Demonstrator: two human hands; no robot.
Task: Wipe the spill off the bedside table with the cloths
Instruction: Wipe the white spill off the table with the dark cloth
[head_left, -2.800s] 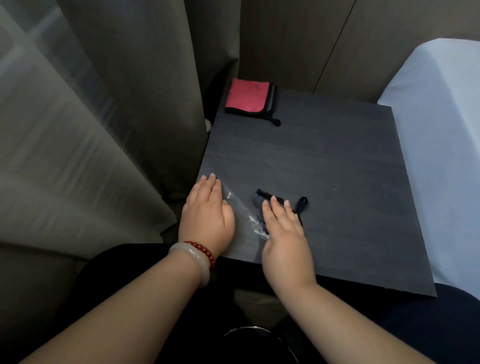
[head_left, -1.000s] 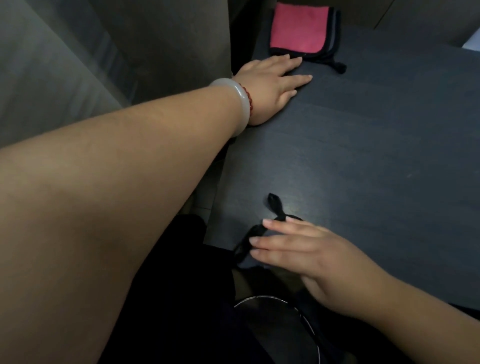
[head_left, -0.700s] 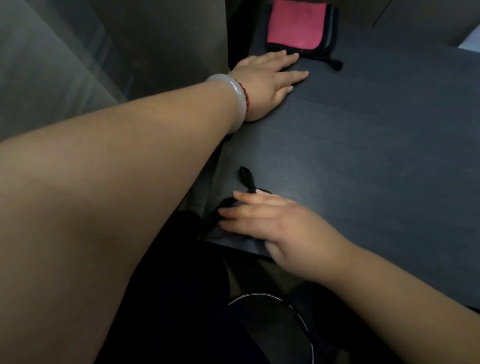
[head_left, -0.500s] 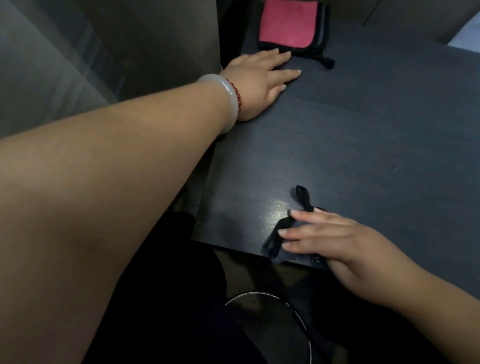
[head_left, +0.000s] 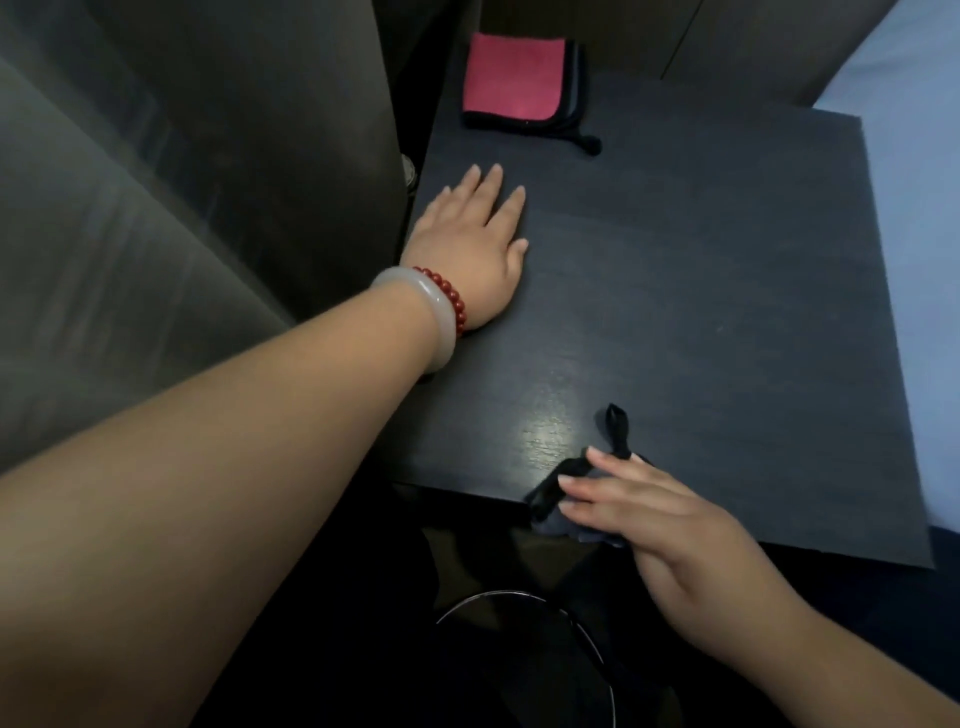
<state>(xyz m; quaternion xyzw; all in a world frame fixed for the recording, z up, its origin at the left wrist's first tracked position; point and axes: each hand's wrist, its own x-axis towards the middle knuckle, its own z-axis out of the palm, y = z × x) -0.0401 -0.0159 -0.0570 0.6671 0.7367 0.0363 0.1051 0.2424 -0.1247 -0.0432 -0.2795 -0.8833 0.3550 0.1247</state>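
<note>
The dark cloth (head_left: 563, 517) lies bunched at the near edge of the counter (head_left: 727, 286), part of it hanging over the lip, with its hanging loop (head_left: 616, 428) lying on the surface beyond the fingertips. The right hand (head_left: 670, 525) lies on top of it, fingers straight and close together, pressing it down rather than pinching it. Just beside the cloth, toward the left, sits a glossy patch (head_left: 550, 431); whether it is leftover wet or only reflected light cannot be told. No pooled liquid shows elsewhere on the dark top, so the wiping seems well along, with this near strip and perhaps a dry pass left to do.

The left hand (head_left: 467, 244) rests flat on the counter by its left edge, fingers spread and holding nothing. At the wrist are a pale bangle (head_left: 415, 317) and a red bead bracelet (head_left: 449, 301). Well apart, in the far left corner, a folded pink cloth (head_left: 511, 78) lies on darker ones, untouched.

A grey curtain (head_left: 182, 182) hangs close along the left side and a bed (head_left: 914, 104) with a pale sheet borders the right. Below the near edge a thin hoop (head_left: 524, 597) shows in the dark. Nothing stands between the cloth and the glossy patch; only the left forearm crosses the near left corner.
</note>
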